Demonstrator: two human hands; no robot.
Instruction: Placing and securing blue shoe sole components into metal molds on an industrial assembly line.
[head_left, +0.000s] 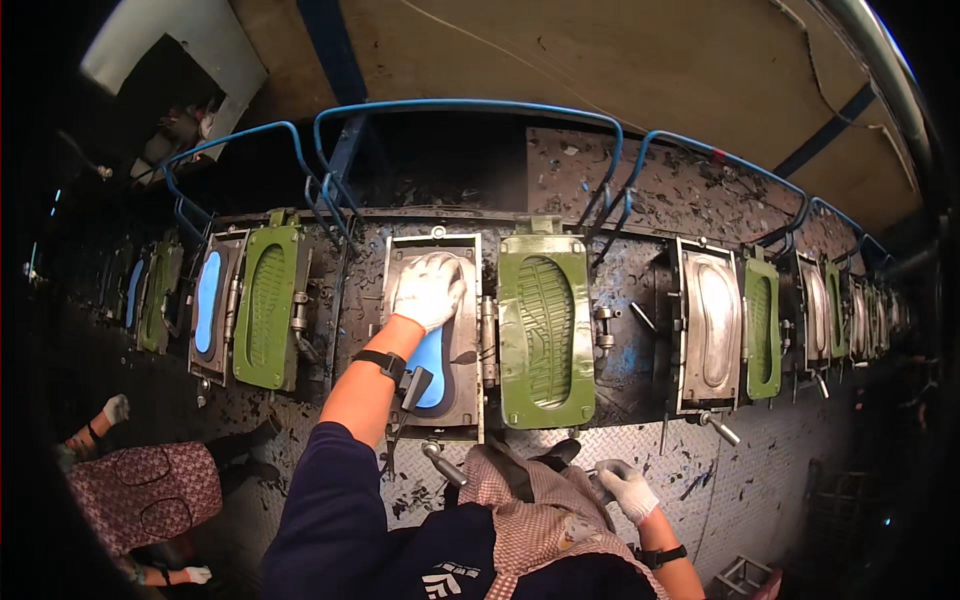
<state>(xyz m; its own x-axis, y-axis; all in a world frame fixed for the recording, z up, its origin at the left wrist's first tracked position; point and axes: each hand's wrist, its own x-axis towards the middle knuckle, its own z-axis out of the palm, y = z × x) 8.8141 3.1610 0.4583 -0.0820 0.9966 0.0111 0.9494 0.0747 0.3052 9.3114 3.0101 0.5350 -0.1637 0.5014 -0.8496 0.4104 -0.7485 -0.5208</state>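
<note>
The gloved left grip (430,290) lies palm down over the far end of the blue insole (430,368), its fingers loosely bent; whether they pinch an edge or merely press, I cannot tell, since the glove covers the contact. The insole sits in the metal mould (460,395) just ahead of the person, its near end showing below the wrist. Doing this well would probably mean spreading the pressure from palm and fingers along the outline, so the piece beds evenly with no raised lip, and picking off the small dark scrap (465,357) beside it. The left forearm slants forward and a little rightward from the lower edge, crossing the mould's left side, its wristband (385,363) above the metal edge. The gloved right grip (627,490) hangs low near the apron (560,505), fingers half curled, nothing visible in it, though its palm is hidden. Just right of the mould, the green lid (545,335) stands open on its hinge, ridged face up; farther along the counter (630,365) stand more open moulds (710,330).
</note>
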